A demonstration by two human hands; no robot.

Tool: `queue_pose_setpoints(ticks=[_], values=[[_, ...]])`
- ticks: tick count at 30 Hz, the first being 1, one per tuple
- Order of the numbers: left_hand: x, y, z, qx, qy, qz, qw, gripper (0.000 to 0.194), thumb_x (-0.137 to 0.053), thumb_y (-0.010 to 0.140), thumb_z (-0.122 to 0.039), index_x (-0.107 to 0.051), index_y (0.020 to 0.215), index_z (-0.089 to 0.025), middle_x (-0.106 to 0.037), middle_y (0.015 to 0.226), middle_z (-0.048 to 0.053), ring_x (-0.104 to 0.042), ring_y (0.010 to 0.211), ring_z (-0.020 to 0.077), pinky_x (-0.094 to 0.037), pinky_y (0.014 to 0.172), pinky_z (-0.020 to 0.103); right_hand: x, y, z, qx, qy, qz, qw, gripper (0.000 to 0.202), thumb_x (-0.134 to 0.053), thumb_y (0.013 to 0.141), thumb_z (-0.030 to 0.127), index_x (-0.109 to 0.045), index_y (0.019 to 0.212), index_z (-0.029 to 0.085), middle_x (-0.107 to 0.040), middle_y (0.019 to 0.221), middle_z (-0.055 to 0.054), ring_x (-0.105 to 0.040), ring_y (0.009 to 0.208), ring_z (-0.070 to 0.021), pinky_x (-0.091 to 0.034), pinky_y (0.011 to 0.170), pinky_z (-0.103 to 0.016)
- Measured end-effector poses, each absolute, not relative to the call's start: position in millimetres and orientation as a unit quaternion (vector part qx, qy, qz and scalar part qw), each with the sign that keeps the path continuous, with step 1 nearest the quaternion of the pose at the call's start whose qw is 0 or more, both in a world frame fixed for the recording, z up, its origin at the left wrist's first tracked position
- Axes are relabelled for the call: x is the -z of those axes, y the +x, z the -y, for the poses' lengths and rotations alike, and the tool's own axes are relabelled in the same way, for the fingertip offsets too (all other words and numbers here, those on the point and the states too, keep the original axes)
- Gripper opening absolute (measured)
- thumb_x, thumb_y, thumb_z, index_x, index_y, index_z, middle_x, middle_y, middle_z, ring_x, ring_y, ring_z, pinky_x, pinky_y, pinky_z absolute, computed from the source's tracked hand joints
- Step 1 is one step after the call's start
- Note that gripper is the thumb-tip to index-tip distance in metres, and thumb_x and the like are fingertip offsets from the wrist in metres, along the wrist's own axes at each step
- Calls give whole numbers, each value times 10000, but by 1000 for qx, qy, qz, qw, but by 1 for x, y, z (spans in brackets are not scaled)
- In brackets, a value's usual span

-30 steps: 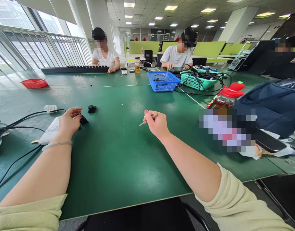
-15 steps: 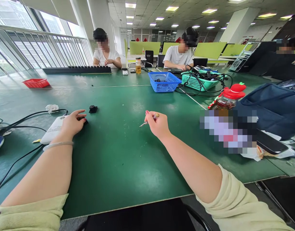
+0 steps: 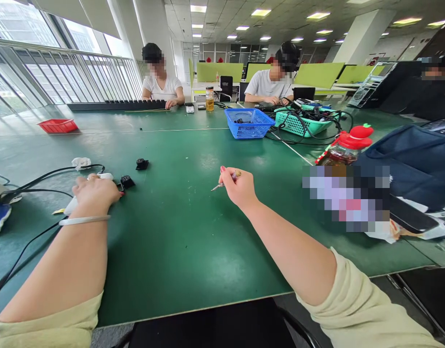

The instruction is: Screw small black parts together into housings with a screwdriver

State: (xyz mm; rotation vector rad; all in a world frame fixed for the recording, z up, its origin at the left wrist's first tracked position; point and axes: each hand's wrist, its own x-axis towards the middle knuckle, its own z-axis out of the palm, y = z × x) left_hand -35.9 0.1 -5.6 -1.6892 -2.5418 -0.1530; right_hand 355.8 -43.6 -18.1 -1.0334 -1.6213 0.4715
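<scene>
My left hand (image 3: 95, 194) lies palm down over a white box-shaped device (image 3: 105, 177) with a black cable, covering most of it. Its fingers are bent and mostly hidden, so I cannot tell whether they grip anything. One red-nailed fingertip is close beside a small black block-like part (image 3: 127, 182). A similar black part (image 3: 141, 164) sits a little farther off. Above the middle of the green table, my right hand (image 3: 240, 186) is closed around a slim screwdriver-like tool (image 3: 217, 186), its thin metal tip pointing left and down.
Black cables (image 3: 44, 190) run along the left. Farther back are a red tray (image 3: 58, 126), a blue basket (image 3: 249, 126) and a green basket (image 3: 298, 125) of cables. A red-lidded bottle (image 3: 348, 145), dark bag (image 3: 414, 164) and phone (image 3: 413, 215) stand right. Two people sit opposite.
My left hand has drawn back to the left, away from the nearer black part, which now shows uncovered, and onto the white device. My right hand keeps its hold on the tool, nearly still.
</scene>
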Motion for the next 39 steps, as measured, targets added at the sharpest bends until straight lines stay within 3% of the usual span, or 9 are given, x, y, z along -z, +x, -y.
queue_pose_setpoints(ticks=[4,9,16,22,26,34,39], values=[[-2,-22,1,-3,-499,863,75,525,-622,733,-351,-652,1180,-78,-561,1338,275,-440,1253,465,-443,958,579,17,355,44,-194,-438,685,549,627,-399,957,642,-496,508,214,-404,463,21,-397,469,-117,-352,529,-275],[-6,-12,1,55,-584,804,96,398,-416,906,-313,-628,1133,-64,-592,1259,270,-564,1169,383,-469,960,470,17,355,44,-193,-436,688,548,633,-391,951,657,-476,507,214,-416,465,16,-414,479,-119,-347,534,-276],[5,-5,-6,73,-610,788,49,323,-429,949,-324,-579,1129,-102,-639,1169,243,-607,1120,343,-472,932,426,18,355,43,-192,-439,691,541,625,-387,956,646,-463,510,215,-423,474,16,-410,478,-118,-337,530,-277],[3,2,-3,87,-604,792,39,471,-464,961,-368,-461,1329,-74,-633,1219,268,-602,1168,379,-471,913,428,19,355,43,-184,-434,693,545,591,-409,972,567,-465,504,210,-424,469,20,-407,476,-113,-321,527,-277],[-2,10,0,73,-605,792,40,573,-469,956,-422,-402,1405,-71,-642,1231,270,-593,1191,397,-459,934,444,20,355,43,-182,-439,691,545,604,-404,967,596,-486,511,208,-413,466,24,-393,473,-109,-328,527,-272],[-8,20,2,41,-563,825,31,680,-397,936,-563,-467,1358,-34,-646,1226,266,-584,1174,393,-455,908,429,20,355,44,-192,-431,690,548,588,-427,969,572,-483,511,207,-409,462,28,-378,459,-103,-326,520,-265],[-10,28,4,31,-554,831,48,678,-397,927,-564,-494,1331,-28,-644,1207,277,-579,1172,395,-457,890,424,20,354,44,-182,-431,692,549,591,-427,967,571,-473,503,207,-390,454,32,-370,455,-102,-324,514,-263]])
